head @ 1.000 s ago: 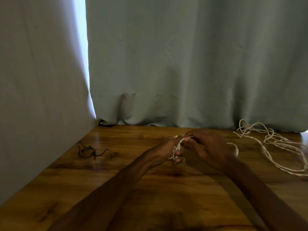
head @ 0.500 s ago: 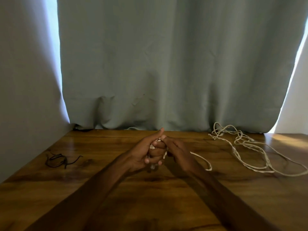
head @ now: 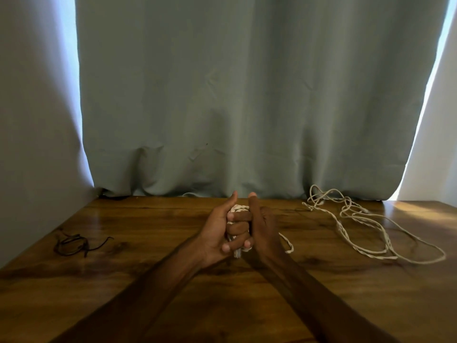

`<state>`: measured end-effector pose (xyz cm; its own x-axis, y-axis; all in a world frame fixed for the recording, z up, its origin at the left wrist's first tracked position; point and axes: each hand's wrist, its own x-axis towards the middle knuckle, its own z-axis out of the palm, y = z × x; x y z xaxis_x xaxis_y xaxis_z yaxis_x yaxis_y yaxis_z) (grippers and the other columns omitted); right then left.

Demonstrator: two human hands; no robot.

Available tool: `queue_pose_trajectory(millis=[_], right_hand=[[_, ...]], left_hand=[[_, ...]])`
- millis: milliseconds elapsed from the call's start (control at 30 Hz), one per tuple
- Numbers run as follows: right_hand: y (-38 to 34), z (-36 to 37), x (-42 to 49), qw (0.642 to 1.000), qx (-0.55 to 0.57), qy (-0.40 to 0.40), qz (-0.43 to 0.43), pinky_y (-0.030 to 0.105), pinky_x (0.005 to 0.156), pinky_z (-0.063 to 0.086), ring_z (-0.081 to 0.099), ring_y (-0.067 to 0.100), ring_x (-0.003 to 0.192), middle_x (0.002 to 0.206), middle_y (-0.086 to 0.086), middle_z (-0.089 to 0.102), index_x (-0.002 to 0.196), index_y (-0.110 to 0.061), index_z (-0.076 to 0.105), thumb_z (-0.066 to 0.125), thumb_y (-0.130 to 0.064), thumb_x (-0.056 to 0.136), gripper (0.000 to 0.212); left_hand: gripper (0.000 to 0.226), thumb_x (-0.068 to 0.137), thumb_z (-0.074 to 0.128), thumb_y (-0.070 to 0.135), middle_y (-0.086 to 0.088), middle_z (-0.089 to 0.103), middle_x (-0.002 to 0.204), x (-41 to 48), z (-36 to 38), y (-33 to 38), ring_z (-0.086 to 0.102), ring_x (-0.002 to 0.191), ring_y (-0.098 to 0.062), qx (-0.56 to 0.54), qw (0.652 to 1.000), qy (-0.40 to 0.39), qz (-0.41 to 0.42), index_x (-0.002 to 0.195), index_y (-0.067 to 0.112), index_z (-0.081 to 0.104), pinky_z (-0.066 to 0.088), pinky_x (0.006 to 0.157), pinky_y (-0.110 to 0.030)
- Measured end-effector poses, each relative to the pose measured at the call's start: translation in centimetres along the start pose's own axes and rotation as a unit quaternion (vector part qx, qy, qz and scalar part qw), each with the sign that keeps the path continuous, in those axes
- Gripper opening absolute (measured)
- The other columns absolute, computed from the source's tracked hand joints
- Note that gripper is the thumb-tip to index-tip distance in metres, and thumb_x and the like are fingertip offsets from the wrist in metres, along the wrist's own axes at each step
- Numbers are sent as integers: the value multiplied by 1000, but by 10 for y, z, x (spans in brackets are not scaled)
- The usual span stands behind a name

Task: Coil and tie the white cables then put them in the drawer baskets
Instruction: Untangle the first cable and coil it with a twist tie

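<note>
I note the white cable coil (head: pixel 238 208) held mid-scene over the glossy wooden table (head: pixel 148 219). L hand (head: pixel 216 231) has fingers curled round it; R hand (head: pixel 265 226) presses against its side, palm hidden, so I cannot tell what it grips, tho a tail (head: pixel 288 245) loops out beside it. Cable reads as thin twisted cord: light, soft, limp, apt to spring loose, so I'd hold the bundle across its waist & tie there. Second white cable (head: pixel 346 206) lies tangled well to the right, and a black cord (head: pixel 71 243) at left.

The worktop (head: pixel 148 280) is glossy, grained brown wood, the curtain (head: pixel 247 95) matt grey-green cloth, and the loose cable (head: pixel 358 226) twisted white cord.
</note>
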<state>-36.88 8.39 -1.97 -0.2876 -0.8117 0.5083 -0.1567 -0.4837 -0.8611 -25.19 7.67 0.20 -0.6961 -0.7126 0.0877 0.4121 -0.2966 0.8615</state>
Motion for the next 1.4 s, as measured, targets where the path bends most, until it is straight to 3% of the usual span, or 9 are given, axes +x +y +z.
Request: queue_pose_trajectory(millis=[100, 300, 567, 733, 900, 1100, 1167, 1267, 1400], right_hand=[[10, -5, 4, 996, -63, 23, -60, 26, 44, 36, 54, 18, 39, 44, 6, 56, 51, -3, 56, 41, -38, 110, 70], [10, 1, 6, 970, -172, 73, -158, 22, 44, 27, 39, 9, 34, 37, -9, 44, 41, -29, 38, 46, -26, 109, 68], [22, -14, 22, 977, -145, 60, -142, 28, 47, 28, 39, 14, 35, 38, -4, 42, 42, -25, 40, 41, -39, 106, 66], [24, -22, 22, 996, -54, -69, -13, 30, 51, 43, 59, 24, 49, 52, 12, 59, 51, -18, 59, 43, -51, 106, 66], [31, -21, 14, 991, -59, -119, -31, 54, 65, 55, 67, 48, 69, 70, 31, 66, 78, 7, 67, 35, -67, 103, 84], [42, -14, 16, 991, -1, -128, 28, 40, 76, 56, 73, 39, 84, 90, 19, 77, 97, -11, 78, 34, -44, 111, 57], [52, -16, 16, 990, -36, -126, 49, 31, 58, 44, 59, 31, 62, 71, 13, 69, 81, -8, 72, 38, -32, 112, 52], [61, -16, 11, 979, -155, -128, 46, 34, 54, 38, 48, 14, 47, 54, 0, 56, 69, -14, 58, 42, -18, 106, 40], [42, -8, 4, 898, -389, -200, -31, 35, 68, 45, 55, 15, 70, 77, -4, 60, 85, -18, 60, 43, -24, 103, 25]], left_hand=[[72, 105, 28, 62, 2, 25, 34, 7, 2, -7, 39, 26, -20, 78, 992, 102, 11, 45, 21, 34, 41, 43, -22], [60, 107, 43, 40, -1, 46, 37, 5, 0, -3, 41, 25, -14, 155, 951, 254, 87, 55, 11, 46, 31, 35, -15], [58, 104, 44, 46, 6, 27, 40, 3, 5, -3, 29, 34, -13, 132, 989, 66, 33, 53, 21, 36, 38, 60, -33], [52, 106, 49, 31, 7, 29, 41, 9, 8, -15, 28, 32, -10, 107, 983, 138, 54, 55, 20, 41, 31, 55, -31], [44, 107, 48, 29, 8, 29, 42, 9, 0, -9, 25, 32, -7, 67, 983, 155, 67, 64, 18, 42, 37, 54, -29], [32, 108, 44, 32, 7, 35, 53, 4, -6, 0, 43, 47, -8, -47, 995, 78, 50, 82, 13, 53, 44, 72, -32], [34, 110, 40, 27, 3, 41, 56, 2, -5, 3, 53, 52, -12, -44, 995, 76, 51, 81, 12, 51, 44, 78, -37], [30, 110, 37, 20, 2, 42, 56, 2, -6, 8, 51, 52, -12, -71, 989, 107, 78, 81, 15, 44, 43, 82, -33], [36, 111, 34, 22, 2, 45, 53, 6, -17, 12, 50, 52, -13, -87, 981, 144, 99, 75, 16, 39, 41, 71, -34]])
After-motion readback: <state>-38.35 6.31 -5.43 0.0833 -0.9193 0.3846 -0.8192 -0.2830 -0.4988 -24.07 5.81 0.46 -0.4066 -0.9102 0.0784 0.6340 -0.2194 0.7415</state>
